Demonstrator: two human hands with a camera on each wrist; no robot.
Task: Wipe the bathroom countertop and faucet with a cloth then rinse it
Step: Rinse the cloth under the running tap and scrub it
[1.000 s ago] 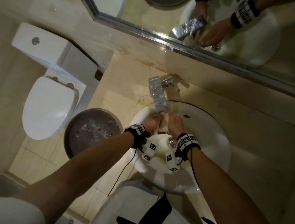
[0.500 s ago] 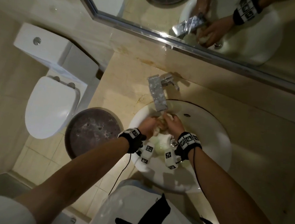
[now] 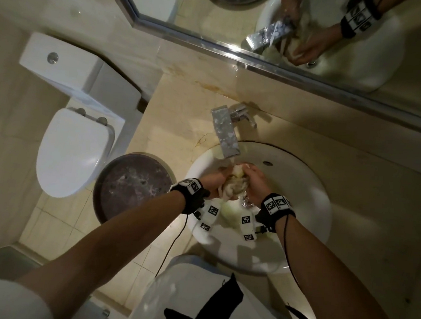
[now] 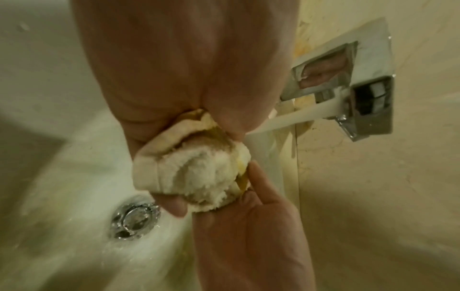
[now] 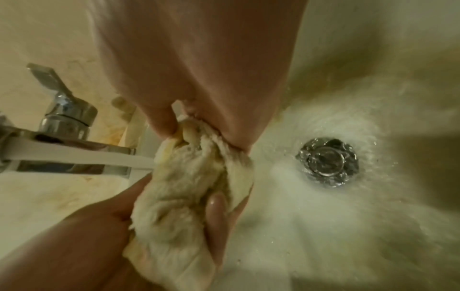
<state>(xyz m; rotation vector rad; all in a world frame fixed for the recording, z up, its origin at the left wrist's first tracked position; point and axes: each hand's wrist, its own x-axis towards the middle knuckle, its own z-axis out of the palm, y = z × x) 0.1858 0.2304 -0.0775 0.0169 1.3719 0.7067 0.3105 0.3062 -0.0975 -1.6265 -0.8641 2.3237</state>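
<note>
The beige stone bench (image 3: 368,203) is seen to carry a white round basin (image 3: 310,193), with a framed mirror (image 3: 241,22) along the wall behind; a white toilet (image 3: 70,152) and a round dark bin lid (image 3: 130,185) stand off to the person's left. Over the basin's far rim a flat chrome faucet (image 3: 225,132) is mounted, and a stream of water (image 5: 74,155) is seen running from its spout. In the basin floor a chrome drain (image 5: 327,162) is covered by swirling water.

The cloth (image 3: 233,186) is held in the middle of the basin, just beneath the spout and directly in the stream. It is gripped from both sides: the left hand (image 3: 215,182) is curled round one end, and the right hand (image 3: 255,186) pinches and wraps the other, so both grips are closed on it.

The cloth is a small cream terry piece, bunched into a lump, with yellowish-brown staining along its folded edges. Soaked as it is, it is judged soft, limp and heavier than when dry, and somewhat slippery; nothing about it is fragile. It is best taken by the bunched bulk, one fistful at each end, so that it can be kneaded or twisted without slipping free. The rinsing stage appears to be under way.
</note>
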